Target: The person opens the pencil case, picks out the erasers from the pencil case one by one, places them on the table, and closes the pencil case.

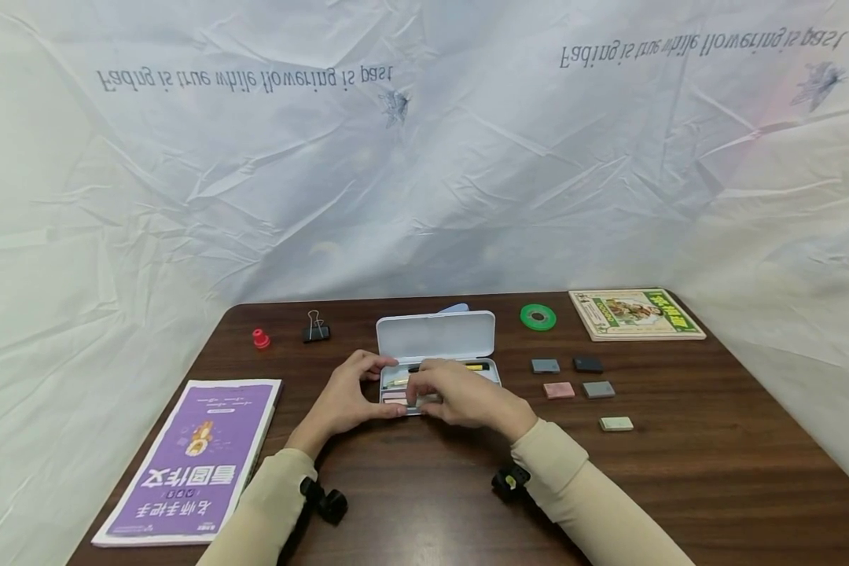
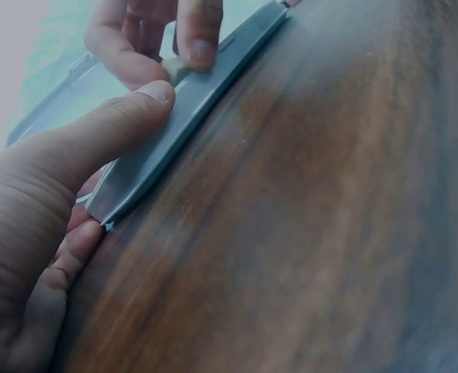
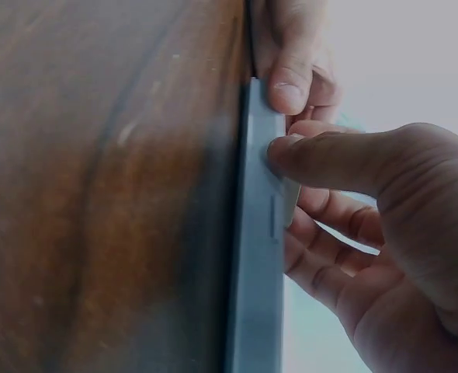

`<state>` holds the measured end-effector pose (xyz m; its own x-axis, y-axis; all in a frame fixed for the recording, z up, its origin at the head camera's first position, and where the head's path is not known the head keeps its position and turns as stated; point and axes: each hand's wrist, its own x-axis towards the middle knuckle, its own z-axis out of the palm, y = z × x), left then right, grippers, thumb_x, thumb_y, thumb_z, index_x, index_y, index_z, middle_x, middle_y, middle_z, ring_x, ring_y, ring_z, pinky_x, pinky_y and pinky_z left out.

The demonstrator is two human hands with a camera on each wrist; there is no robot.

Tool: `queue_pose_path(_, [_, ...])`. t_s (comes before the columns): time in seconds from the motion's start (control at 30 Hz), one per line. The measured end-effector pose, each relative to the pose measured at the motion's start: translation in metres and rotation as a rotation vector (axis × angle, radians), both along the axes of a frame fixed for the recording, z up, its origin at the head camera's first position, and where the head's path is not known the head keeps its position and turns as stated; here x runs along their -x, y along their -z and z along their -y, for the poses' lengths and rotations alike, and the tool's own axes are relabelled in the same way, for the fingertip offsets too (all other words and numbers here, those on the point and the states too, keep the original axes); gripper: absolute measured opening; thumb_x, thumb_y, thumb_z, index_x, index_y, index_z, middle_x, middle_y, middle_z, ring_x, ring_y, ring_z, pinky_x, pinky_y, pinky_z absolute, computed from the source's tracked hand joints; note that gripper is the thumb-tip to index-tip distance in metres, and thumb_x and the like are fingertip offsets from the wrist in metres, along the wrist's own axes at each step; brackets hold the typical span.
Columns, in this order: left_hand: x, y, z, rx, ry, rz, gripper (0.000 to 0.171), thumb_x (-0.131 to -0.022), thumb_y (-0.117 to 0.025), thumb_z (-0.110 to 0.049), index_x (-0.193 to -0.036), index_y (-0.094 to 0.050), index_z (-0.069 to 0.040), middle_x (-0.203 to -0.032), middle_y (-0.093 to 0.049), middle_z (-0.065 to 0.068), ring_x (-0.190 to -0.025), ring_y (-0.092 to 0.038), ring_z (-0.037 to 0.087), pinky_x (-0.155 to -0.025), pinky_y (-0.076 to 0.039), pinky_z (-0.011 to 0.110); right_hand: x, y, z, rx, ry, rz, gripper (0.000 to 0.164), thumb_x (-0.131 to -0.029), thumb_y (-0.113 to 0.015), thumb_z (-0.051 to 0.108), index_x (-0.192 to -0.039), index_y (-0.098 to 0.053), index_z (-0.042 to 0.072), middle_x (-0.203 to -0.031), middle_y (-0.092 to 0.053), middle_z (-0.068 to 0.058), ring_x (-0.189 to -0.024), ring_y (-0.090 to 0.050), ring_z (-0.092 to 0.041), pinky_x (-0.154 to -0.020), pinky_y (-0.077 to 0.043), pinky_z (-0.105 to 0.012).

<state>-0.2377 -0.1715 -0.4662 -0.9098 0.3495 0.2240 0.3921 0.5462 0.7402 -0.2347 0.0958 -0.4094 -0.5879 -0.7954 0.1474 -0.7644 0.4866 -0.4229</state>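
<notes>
A white pencil case (image 1: 435, 336) lies with its lid raised, holding a black-and-yellow pen-like item (image 1: 477, 367) and pinkish blocks (image 1: 395, 398). My left hand (image 1: 347, 397) grips its left end, thumb on the near wall and fingers round the far side. Over the tray, my right hand (image 1: 467, 395) pinches a small pale block (image 2: 176, 71), mostly hidden by the fingers. In the right wrist view, the right thumb touches the case's front wall (image 3: 261, 256). To the right lie small blocks: blue-grey (image 1: 545, 366), black (image 1: 588, 364), pink (image 1: 559, 391), grey (image 1: 598, 390) and pale green (image 1: 616, 424).
A purple book (image 1: 191, 456) lies at the left. Farther back are a red cone-shaped piece (image 1: 260, 338) and a black binder clip (image 1: 316, 332). A green tape roll (image 1: 538, 317) and illustrated books (image 1: 637, 314) lie at the back right. Something blue (image 1: 456, 308) shows behind the lid.
</notes>
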Motion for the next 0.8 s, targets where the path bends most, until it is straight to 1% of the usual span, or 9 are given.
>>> queue_pose_path(0.07, [0.0,0.0,0.0,0.004,-0.001,0.002,0.075,-0.081,-0.103,-0.045,-0.145,-0.073,-0.02,-0.137,-0.063,0.004,-0.121,-0.066,0.023,-0.11,-0.058,0.05,0.001,-0.003,-0.002,0.02,-0.003,0.006,0.013,-0.105,-0.079,0.008,-0.11,-0.079,0.02,-0.109,-0.068,0.003,-0.088,-0.062,-0.012,-0.079,-0.056,-0.027])
queue_pose_path(0.17, [0.0,-0.001,-0.001,0.015,-0.005,0.008,0.076,-0.08,-0.103,-0.045,-0.145,-0.073,-0.021,-0.138,-0.063,0.002,-0.122,-0.066,0.022,-0.11,-0.058,0.048,0.001,-0.012,-0.008,0.046,0.0,0.011,0.015,-0.105,-0.077,0.006,-0.114,-0.081,0.017,-0.11,-0.069,0.001,-0.086,-0.063,-0.013,-0.077,-0.056,-0.027])
queue_pose_path(0.3, [0.0,-0.001,0.0,0.027,-0.02,0.018,0.076,-0.078,-0.104,-0.046,-0.144,-0.073,-0.022,-0.137,-0.063,0.0,-0.121,-0.065,0.019,-0.11,-0.058,0.046,0.002,-0.025,-0.022,0.096,0.031,-0.007,0.018,-0.104,-0.077,0.003,-0.119,-0.08,0.012,-0.113,-0.07,-0.002,-0.093,-0.068,-0.014,-0.08,-0.061,-0.03])
queue_pose_path(0.43, [-0.001,0.0,-0.001,0.029,-0.028,0.015,0.076,-0.077,-0.105,-0.046,-0.142,-0.074,-0.022,-0.136,-0.064,-0.001,-0.121,-0.065,0.019,-0.11,-0.058,0.047,0.004,-0.036,-0.046,0.155,0.088,-0.077,0.024,-0.1,-0.082,0.001,-0.122,-0.077,0.01,-0.112,-0.073,-0.001,-0.099,-0.072,-0.015,-0.083,-0.064,-0.033])
queue_pose_path(0.53, [-0.002,0.001,-0.001,0.042,-0.026,0.006,0.076,-0.078,-0.104,-0.049,-0.143,-0.074,-0.023,-0.135,-0.064,-0.001,-0.121,-0.065,0.019,-0.11,-0.058,0.047,0.002,-0.042,-0.068,0.183,0.136,-0.132,0.026,-0.097,-0.084,-0.001,-0.12,-0.077,0.009,-0.11,-0.075,-0.001,-0.094,-0.072,-0.014,-0.079,-0.064,-0.035])
queue_pose_path(0.6, [-0.002,0.001,-0.001,0.05,-0.022,-0.001,0.076,-0.078,-0.103,-0.05,-0.143,-0.074,-0.024,-0.136,-0.063,-0.002,-0.122,-0.066,0.02,-0.11,-0.058,0.048,0.0,-0.047,-0.084,0.185,0.173,-0.149,0.025,-0.096,-0.086,-0.001,-0.118,-0.078,0.009,-0.11,-0.074,-0.002,-0.092,-0.071,-0.014,-0.078,-0.064,-0.036])
queue_pose_path(0.73, [-0.003,0.0,-0.001,0.051,-0.024,-0.005,0.076,-0.078,-0.103,-0.05,-0.144,-0.073,-0.025,-0.136,-0.063,-0.002,-0.122,-0.066,0.021,-0.11,-0.058,0.049,-0.008,-0.053,-0.116,0.174,0.26,-0.139,0.024,-0.096,-0.085,0.0,-0.116,-0.079,0.011,-0.109,-0.071,0.0,-0.093,-0.07,-0.014,-0.08,-0.064,-0.04])
queue_pose_path(0.8, [-0.003,-0.001,0.0,0.049,-0.029,0.0,0.076,-0.078,-0.103,-0.049,-0.144,-0.074,-0.025,-0.136,-0.063,-0.002,-0.122,-0.066,0.022,-0.11,-0.057,0.049,-0.013,-0.055,-0.13,0.166,0.307,-0.116,0.024,-0.097,-0.084,0.001,-0.116,-0.079,0.015,-0.108,-0.071,0.003,-0.092,-0.068,-0.014,-0.079,-0.063,-0.038])
